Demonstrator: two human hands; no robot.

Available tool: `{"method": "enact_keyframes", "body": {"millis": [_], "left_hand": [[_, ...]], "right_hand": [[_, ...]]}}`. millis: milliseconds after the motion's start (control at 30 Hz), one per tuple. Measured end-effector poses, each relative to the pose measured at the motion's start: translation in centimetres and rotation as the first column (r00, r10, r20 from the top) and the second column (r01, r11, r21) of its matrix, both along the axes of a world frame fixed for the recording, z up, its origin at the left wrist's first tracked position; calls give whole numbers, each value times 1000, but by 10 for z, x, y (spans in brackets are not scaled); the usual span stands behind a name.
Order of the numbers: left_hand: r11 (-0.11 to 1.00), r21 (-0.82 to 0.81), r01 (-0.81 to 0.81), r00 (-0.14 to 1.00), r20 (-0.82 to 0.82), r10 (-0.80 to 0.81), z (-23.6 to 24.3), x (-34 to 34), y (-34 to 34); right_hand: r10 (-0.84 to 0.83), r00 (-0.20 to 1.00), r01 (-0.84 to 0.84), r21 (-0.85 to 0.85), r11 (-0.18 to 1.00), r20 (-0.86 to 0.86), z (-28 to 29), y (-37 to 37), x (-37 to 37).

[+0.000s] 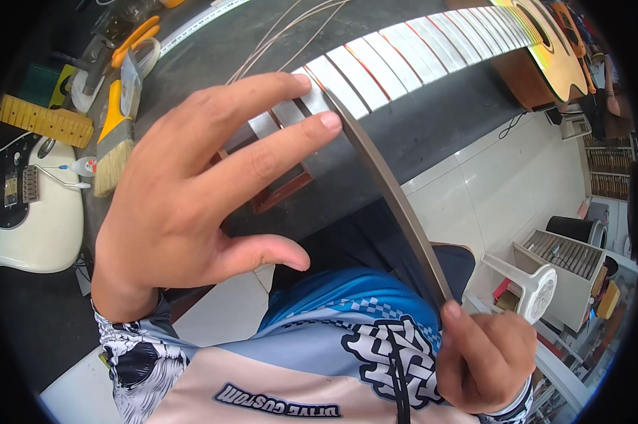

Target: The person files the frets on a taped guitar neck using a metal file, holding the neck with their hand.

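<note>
Two hands are working along one long flat metal bar (393, 198), and the guitar neck (403, 60) on the dark workbench (213, 49) is serving as the landmark here. The bar is lying with its far tip against the near end of the neck, where the masked fretboard stops; from there it is running down and to the right, off the bench edge and toward the person's lap. Its long axis is crossing the neck's at a slant, while the neck itself is pointing up and right toward the acoustic body (545, 49).

The right hand (485, 357) is curling shut around the bar's near end, thumb pressing on top. The left hand (199, 184) is spreading open, fingers apart, with two fingertips resting at the bar's far tip on the neck; it is clamping nothing. So the left hand is the nearer one to the neck, the right well away from it.

Left of the neck, a yellow-handled brush (114, 134) and a white electric guitar (33, 212) are lying on the bench.
</note>
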State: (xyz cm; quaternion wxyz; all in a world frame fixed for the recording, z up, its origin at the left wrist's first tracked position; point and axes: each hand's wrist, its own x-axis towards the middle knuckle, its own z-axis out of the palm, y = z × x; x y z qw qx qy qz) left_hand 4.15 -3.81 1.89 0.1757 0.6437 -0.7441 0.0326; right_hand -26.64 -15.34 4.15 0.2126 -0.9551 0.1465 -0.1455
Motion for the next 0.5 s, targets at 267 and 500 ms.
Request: {"method": "enact_keyframes", "body": {"millis": [267, 500], "left_hand": [[1000, 5, -20, 1000, 21, 20, 0, 0, 1], [1000, -6, -10, 1000, 30, 10, 2, -2, 2]], "right_hand": [[-19, 1000, 19, -1, 1000, 13, 0, -21, 83], [-24, 1000, 24, -31, 999, -15, -5, 4, -9]]}}
